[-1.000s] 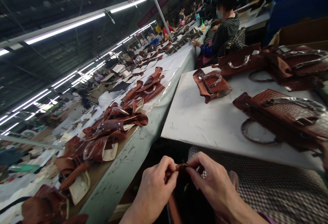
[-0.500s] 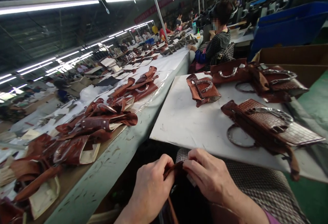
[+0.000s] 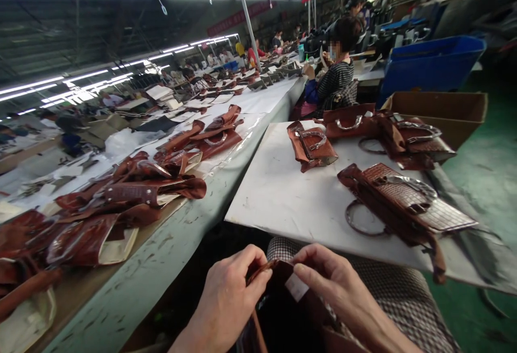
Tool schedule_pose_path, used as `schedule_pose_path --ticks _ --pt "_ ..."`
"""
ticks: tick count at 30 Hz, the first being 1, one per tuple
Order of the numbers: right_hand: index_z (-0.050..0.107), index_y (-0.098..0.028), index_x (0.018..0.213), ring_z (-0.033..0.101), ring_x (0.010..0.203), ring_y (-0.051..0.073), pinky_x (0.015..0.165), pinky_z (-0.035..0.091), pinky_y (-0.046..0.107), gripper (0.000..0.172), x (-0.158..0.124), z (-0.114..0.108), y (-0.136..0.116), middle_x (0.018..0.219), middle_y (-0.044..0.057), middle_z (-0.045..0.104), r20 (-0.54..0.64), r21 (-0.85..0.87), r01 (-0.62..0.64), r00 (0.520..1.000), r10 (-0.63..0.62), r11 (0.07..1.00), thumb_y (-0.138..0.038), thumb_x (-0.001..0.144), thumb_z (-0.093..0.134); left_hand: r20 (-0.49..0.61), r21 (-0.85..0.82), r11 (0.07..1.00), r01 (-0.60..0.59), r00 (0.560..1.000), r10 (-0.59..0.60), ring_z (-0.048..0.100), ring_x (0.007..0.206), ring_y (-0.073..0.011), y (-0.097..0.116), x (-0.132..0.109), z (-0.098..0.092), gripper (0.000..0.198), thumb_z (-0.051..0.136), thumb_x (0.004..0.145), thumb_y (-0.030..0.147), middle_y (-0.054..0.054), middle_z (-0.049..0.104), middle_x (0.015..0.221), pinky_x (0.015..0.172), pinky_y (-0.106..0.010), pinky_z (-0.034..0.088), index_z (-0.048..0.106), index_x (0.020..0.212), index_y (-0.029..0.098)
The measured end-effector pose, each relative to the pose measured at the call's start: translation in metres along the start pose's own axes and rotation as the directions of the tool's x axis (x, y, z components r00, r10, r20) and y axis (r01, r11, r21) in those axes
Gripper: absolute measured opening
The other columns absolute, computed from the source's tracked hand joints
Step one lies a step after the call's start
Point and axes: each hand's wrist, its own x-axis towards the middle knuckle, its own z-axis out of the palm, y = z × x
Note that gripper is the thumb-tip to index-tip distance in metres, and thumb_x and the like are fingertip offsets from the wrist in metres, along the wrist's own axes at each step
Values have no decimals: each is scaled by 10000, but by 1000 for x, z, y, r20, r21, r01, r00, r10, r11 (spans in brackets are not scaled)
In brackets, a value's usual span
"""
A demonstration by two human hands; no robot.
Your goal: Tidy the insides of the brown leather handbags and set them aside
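Observation:
A brown leather handbag (image 3: pixel 281 276) is in my lap with its dark mouth facing up. My left hand (image 3: pixel 230 288) pinches the bag's top edge between thumb and fingers. On the other side of the opening, my right hand (image 3: pixel 335 283) has its thumb and fingertips closed on the rim. Just below the right fingertips a small white tag (image 3: pixel 297 287) shows inside the bag. The bag's lower part is in shadow and partly covered by my forearms.
A white-topped table (image 3: pixel 266 191) ahead holds a small brown bag (image 3: pixel 311 148) and a larger crocodile-pattern bag (image 3: pixel 407 202). Along the left, a long workbench (image 3: pixel 169 251) carries several brown bags. A cardboard box (image 3: pixel 440 108) and blue bin (image 3: pixel 432 62) stand behind. A co-worker (image 3: pixel 339 73) sits beyond.
My right fingers have shifted upward and right along the rim, uncovering more of the white tag. The left hand keeps its pinch. The camera view has turned slightly.

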Motion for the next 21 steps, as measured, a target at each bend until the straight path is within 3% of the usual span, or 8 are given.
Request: schedule_pose_path --ticks 3,6,11,15,18,21 --pt "678 -179 927 591 747 160 683 459 246 233 3 -5 -13 815 13 679 62 -41 17 998 -14 999 -389 834 642 21 -26 1000 -3 1000 4 524 606 -114 0 0 0 144 556 890 262 60 574 673 549 -203 374 527 753 228" --pt "725 -169 857 594 713 157 679 445 248 221 6 -7 -21 761 14 693 139 -32 -35 989 39 999 -373 831 642 31 -17 1000 -5 1000 6 512 610 -113 -1 0 0 143 557 894 264 63 567 682 562 -209 377 526 759 229" --pt "731 -159 808 611 718 155 713 453 255 196 9 -8 -19 759 20 706 202 116 -109 976 84 987 -350 798 690 26 -22 1000 -11 1000 11 536 639 -113 -2 -2 0 116 560 891 230 62 583 705 582 -210 394 538 777 228" --pt "711 -163 903 613 731 150 720 465 260 254 3 -8 -16 818 25 699 257 142 -66 966 28 988 -402 824 679 8 -34 999 -18 1000 18 549 630 -117 -5 -2 1 113 571 884 212 55 589 704 590 -214 424 549 774 225" --pt "665 -177 1083 633 724 160 685 487 265 356 -5 -5 -19 849 36 702 297 117 -75 954 37 990 -436 839 665 -129 -32 995 -97 987 92 596 757 -140 -7 -6 1 108 598 853 160 18 634 883 690 -231 479 565 926 232" --pt "683 -184 1101 668 832 212 785 518 323 361 -10 3 -20 880 57 724 243 -17 -5 970 9 1000 -438 846 651 -284 64 966 -249 924 257 604 867 -174 -3 -20 -1 157 574 864 141 -33 621 981 788 -272 484 580 994 229"
